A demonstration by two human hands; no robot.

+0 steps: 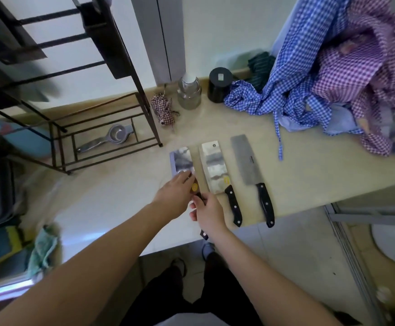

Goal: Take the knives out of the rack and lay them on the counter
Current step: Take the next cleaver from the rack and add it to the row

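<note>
Three cleavers lie side by side on the beige counter (pixel 309 175), blades pointing away from me. The left cleaver (pixel 182 161) is under my hands: my right hand (pixel 207 211) is closed around its black handle, and my left hand (pixel 176 196) rests its fingers on the rear of the blade. The middle cleaver (pixel 214 165) and the right cleaver (pixel 246 158) lie free, their black handles reaching the counter's front edge. The black metal rack (pixel 111 128) stands at the left on the counter; whether it holds more knives is unclear.
A metal squeezer (pixel 111 137) lies on the rack's bottom shelf. A glass jar (pixel 189 95), a black canister (pixel 220 84) and a small checked bundle (pixel 164 110) stand by the wall. Checked blue and purple cloths (pixel 333 74) pile at the right. A teal rag (pixel 44 248) lies front left.
</note>
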